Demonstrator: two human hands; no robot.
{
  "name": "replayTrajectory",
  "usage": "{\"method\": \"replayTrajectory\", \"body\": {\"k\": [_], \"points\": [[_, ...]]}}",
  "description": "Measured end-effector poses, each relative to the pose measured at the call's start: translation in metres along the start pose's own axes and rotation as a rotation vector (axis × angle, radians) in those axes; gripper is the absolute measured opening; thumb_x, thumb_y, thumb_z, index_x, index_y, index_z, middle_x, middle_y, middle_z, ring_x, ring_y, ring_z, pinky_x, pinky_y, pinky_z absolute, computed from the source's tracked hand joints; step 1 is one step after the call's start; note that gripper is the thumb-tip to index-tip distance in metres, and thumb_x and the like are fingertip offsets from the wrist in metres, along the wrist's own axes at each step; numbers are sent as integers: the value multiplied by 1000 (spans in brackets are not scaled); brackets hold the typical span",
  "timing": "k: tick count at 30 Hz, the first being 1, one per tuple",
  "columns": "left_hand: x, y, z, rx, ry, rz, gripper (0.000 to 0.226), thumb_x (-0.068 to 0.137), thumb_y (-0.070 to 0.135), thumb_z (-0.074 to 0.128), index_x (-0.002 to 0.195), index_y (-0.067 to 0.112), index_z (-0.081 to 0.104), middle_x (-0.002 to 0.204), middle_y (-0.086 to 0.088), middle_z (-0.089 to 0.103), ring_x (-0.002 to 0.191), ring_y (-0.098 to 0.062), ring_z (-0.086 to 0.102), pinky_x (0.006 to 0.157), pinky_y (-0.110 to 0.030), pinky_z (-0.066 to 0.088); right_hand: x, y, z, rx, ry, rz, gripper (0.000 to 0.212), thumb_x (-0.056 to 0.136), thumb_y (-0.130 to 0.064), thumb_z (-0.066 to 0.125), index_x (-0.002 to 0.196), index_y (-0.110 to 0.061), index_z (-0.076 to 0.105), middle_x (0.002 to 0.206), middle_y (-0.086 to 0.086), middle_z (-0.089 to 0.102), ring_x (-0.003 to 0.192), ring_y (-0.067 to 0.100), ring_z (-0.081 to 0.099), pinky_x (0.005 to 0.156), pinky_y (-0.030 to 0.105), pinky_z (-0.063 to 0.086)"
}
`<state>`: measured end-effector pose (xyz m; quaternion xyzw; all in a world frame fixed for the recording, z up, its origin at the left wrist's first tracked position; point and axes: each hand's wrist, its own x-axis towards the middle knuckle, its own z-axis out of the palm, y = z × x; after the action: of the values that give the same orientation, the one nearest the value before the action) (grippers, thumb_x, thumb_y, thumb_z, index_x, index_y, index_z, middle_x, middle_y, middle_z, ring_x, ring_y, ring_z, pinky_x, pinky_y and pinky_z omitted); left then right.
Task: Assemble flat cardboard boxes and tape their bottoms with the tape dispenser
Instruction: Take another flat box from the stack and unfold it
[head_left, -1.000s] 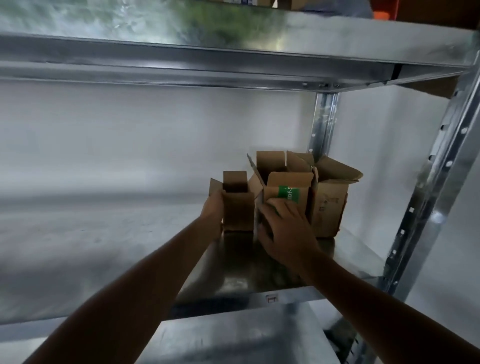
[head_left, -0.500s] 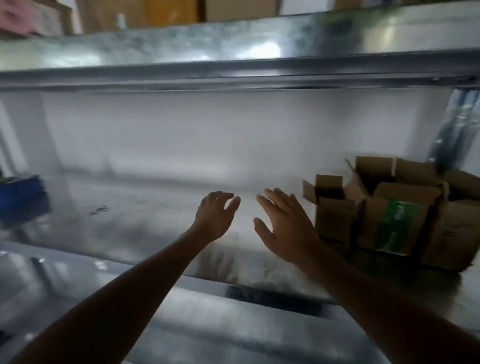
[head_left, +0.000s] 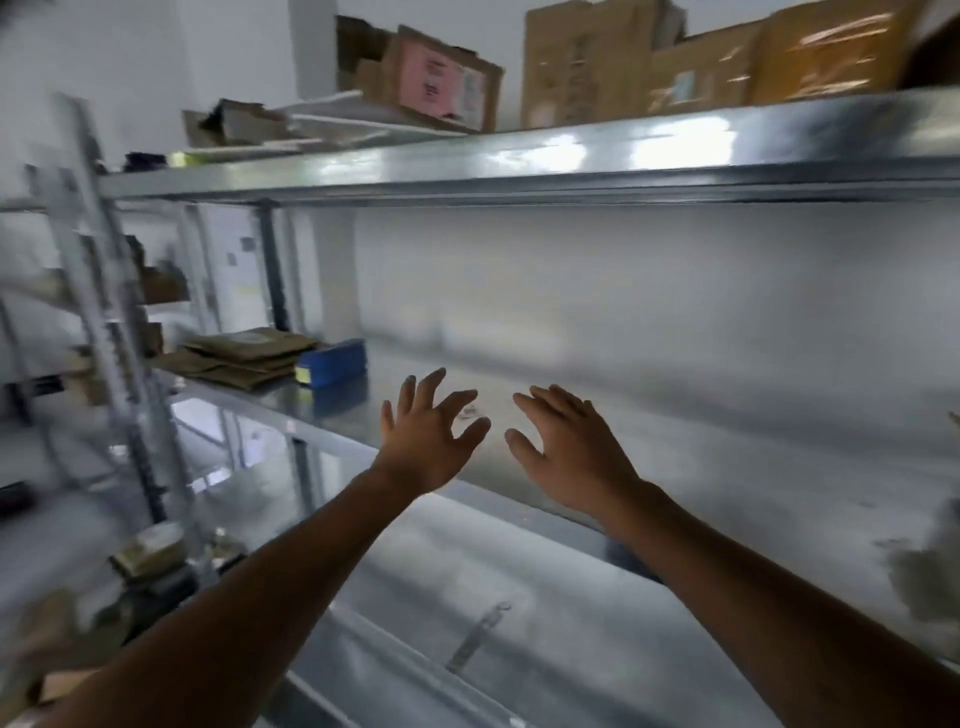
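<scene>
Our view has swung left since a moment ago, the open boxes gone from sight, and our left hand (head_left: 428, 436) and right hand (head_left: 569, 449) hover spread and empty, flat cardboard (head_left: 244, 353) stacked far left on the shelf (head_left: 727, 467).

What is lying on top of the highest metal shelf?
On the top shelf stand several brown cardboard boxes, one bearing a pink label, and flat board pieces at its left. Whatever lies behind them is hidden.
</scene>
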<state>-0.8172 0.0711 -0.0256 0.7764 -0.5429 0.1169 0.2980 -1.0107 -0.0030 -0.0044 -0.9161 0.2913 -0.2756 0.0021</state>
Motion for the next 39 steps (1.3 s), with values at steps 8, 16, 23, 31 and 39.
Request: {"method": "replayTrajectory", "body": {"k": [8, 16, 23, 31, 39], "points": [[-29, -174, -95, 108, 86, -222, 64, 95, 68, 45, 148, 34, 45, 158, -4, 32, 153, -26, 13, 121, -59, 15, 87, -164, 79, 114, -1, -159, 55, 101, -45, 47, 149, -19, 44, 153, 2, 45, 141, 20, 31, 115, 37, 27], [-12, -304, -144, 180, 136, -332, 65, 95, 70, 40, 152, 37, 41, 163, -1, 26, 155, -26, 10, 123, -60, 13, 186, -259, 148, 178, -33, -284, 49, 99, -47, 49, 139, -20, 53, 144, 3, 52, 134, 27, 43, 112, 45, 36], [55, -402, -143, 213, 106, -336, 62, 96, 68, 40, 150, 37, 41, 165, 1, 22, 155, -27, 2, 123, -62, 1, 285, -283, 220, 186, -45, -279, 66, 91, -63, 27, 144, -29, 46, 152, -3, 45, 141, 24, 37, 116, 44, 31], [145, -477, -129, 193, 41, -324, 62, 95, 69, 39, 149, 39, 41, 163, 1, 24, 154, -29, 7, 122, -65, 9, 389, -279, 272, 158, -146, -253, 60, 99, -59, 31, 149, -27, 41, 156, 0, 39, 144, 25, 35, 115, 47, 36], [231, -551, -116, 218, -44, -278, 69, 96, 69, 41, 155, 33, 35, 166, 1, 20, 155, -26, 5, 124, -61, 6, 448, -286, 317, 102, -203, -184, 61, 100, -60, 31, 152, -28, 36, 158, -1, 34, 145, 25, 31, 116, 48, 33]]}}
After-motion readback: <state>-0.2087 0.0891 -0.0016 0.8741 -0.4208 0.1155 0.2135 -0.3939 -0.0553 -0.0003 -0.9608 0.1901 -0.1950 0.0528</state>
